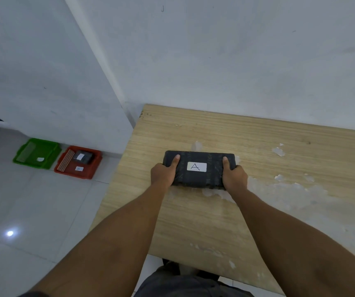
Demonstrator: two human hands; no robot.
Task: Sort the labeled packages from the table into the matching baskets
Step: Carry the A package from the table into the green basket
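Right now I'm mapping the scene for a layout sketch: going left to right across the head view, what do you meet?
Green basket → red basket → left hand → package's A label → right hand, both hands gripping the package on the table.

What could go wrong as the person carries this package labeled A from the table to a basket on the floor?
The basket labels are too small to read, so package A might land in the wrong one: the red basket already holds a package. Left hand and right hand pinch only its ends, so it could slip.
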